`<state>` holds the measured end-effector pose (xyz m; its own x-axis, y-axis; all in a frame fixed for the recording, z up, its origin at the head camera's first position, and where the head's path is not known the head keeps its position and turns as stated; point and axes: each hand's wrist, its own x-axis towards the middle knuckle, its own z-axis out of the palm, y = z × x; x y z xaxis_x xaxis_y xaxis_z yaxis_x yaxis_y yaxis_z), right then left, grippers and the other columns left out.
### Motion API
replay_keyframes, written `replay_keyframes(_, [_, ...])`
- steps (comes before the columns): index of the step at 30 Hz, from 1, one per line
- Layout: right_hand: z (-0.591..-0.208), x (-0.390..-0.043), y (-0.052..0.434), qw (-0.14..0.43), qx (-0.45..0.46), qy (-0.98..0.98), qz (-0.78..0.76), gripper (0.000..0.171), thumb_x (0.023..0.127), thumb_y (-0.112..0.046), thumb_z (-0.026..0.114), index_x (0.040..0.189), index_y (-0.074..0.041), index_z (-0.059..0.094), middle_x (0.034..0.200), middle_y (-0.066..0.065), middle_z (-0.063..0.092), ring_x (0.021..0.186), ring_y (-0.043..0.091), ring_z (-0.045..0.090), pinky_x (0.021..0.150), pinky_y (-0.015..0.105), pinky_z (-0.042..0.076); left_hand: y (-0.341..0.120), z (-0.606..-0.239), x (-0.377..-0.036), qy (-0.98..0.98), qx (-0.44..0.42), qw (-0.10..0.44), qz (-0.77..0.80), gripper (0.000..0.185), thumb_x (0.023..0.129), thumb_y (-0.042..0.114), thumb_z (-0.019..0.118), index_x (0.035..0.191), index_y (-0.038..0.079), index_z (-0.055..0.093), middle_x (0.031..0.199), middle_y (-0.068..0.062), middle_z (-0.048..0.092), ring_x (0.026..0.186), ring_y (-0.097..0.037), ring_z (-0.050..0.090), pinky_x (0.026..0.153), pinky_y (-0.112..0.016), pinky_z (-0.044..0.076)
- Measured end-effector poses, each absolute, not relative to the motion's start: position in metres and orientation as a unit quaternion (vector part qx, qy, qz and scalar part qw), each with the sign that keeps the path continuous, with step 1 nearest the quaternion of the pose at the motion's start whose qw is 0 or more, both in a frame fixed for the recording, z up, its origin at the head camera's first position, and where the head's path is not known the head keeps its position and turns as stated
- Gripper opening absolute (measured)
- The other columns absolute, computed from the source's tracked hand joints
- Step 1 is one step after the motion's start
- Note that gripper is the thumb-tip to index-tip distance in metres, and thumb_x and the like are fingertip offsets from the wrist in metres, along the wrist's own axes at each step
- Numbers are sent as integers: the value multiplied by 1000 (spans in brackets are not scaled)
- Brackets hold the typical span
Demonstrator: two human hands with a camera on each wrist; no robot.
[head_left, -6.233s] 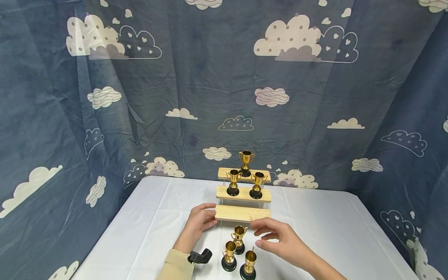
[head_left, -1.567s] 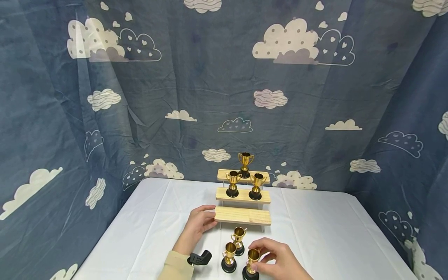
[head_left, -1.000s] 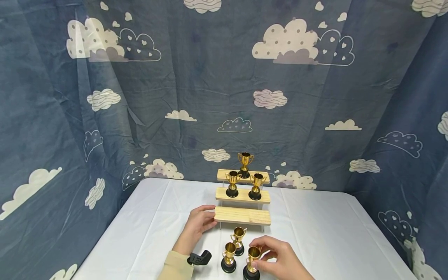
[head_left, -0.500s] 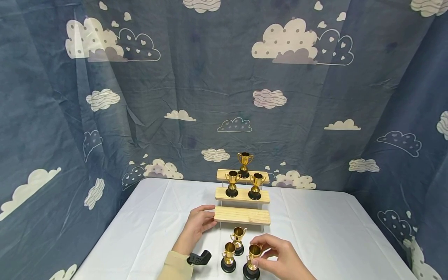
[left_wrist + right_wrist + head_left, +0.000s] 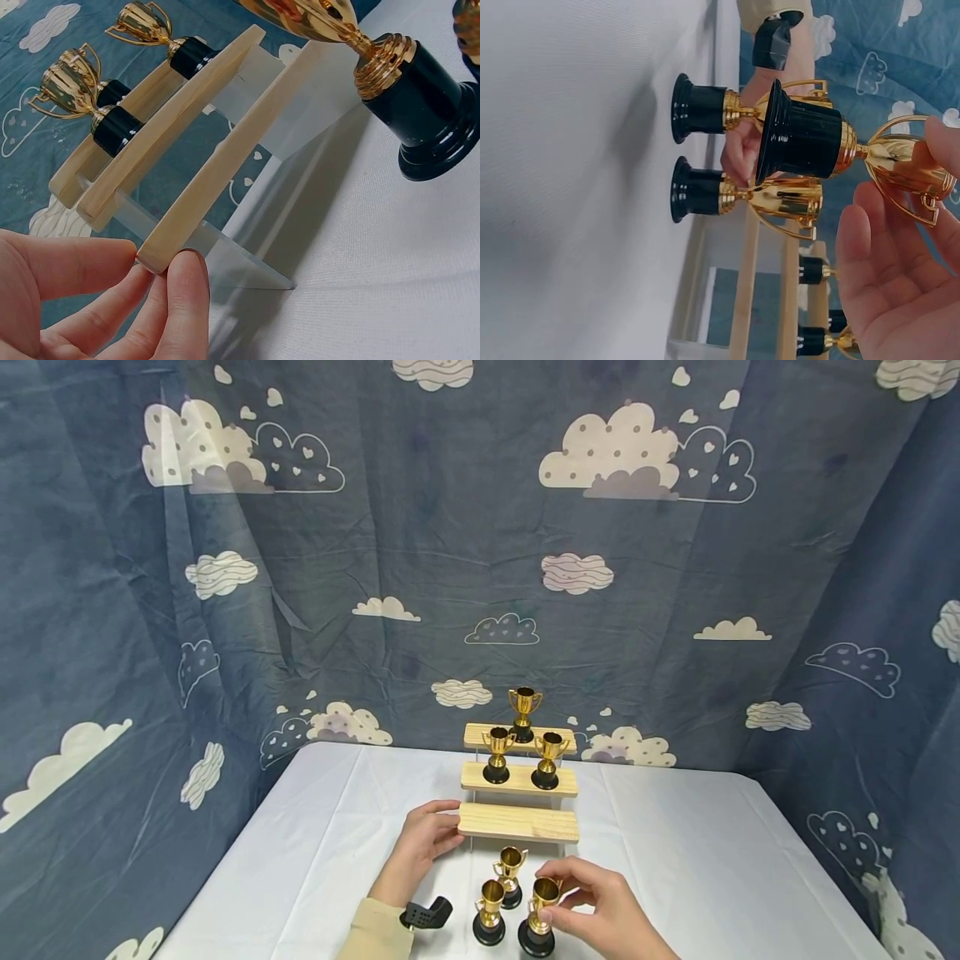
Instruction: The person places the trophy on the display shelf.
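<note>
My right hand point(image 5: 603, 906) grips a small gold trophy cup point(image 5: 810, 142) with a black base by its cup, thumb on one side and fingers on the other. In the right wrist view the base hangs above the white tabletop, clear of it. Two more trophy cups stand upright close by, one at the front left point(image 5: 490, 910) and one just behind point(image 5: 511, 872). My left hand point(image 5: 423, 843) pinches the left end of the bottom wooden step point(image 5: 217, 165) between thumb and fingers. That bottom step bears nothing.
The three-step display stand has clear side supports point(image 5: 240, 255). Two trophy cups stand on its middle step point(image 5: 522, 779), and one cup point(image 5: 525, 706) on the top step. A cloud-patterned cloth point(image 5: 645, 610) hangs behind the white-covered table point(image 5: 675, 835).
My right hand left the bottom step's right side, took hold of the front right trophy cup and lately shifted it slightly. My left hand stayed on the step.
</note>
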<state>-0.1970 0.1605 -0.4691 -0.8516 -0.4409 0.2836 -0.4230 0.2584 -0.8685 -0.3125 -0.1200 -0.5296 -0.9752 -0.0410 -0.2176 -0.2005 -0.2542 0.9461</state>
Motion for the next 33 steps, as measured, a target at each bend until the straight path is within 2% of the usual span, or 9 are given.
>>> replay_keyframes(4, [-467, -198, 159, 3, -262, 798, -542, 34, 85, -23, 82, 115, -12, 70, 103, 1, 70, 91, 15, 67, 75, 33, 61, -119, -529, -314, 610, -110, 54, 783, 39, 86, -2, 66, 124, -3, 65, 103, -15, 68, 82, -20, 69, 77, -34, 61])
replay_keyframes(13, [-458, -198, 153, 17, -233, 805, -546, 34, 85, -26, 82, 116, -18, 69, 106, 1, 69, 92, 20, 67, 78, 35, 61, -120, -531, -313, 608, -104, 50, 786, 40, 84, -2, 66, 124, -4, 65, 102, -15, 68, 80, -19, 68, 75, -32, 61])
replay_keyframes(21, [-454, -199, 148, 3, -236, 796, -558, 35, 84, -27, 83, 115, -21, 69, 104, 1, 69, 92, 20, 67, 78, 35, 61, -120, -529, -313, 609, -105, 52, 785, 40, 85, -2, 66, 124, -3, 65, 103, -15, 69, 81, -19, 69, 74, -31, 61])
replay_keyframes(29, [-447, -201, 145, -13, -243, 797, -554, 40, 83, -27, 83, 116, -11, 70, 105, 0, 69, 88, 22, 66, 78, 34, 61, -120, -530, -314, 606, -101, 49, 788, 40, 85, -3, 66, 124, -5, 64, 101, -16, 68, 79, -19, 68, 74, -31, 61])
replay_keyframes(33, [-444, -203, 145, -25, -250, 795, -553, 38, 82, -27, 84, 115, -12, 70, 105, 0, 69, 88, 22, 66, 77, 34, 61, -120, -530, -314, 605, -101, 50, 788, 40, 85, -2, 66, 125, -4, 64, 101, -15, 68, 80, -19, 68, 74, -31, 61])
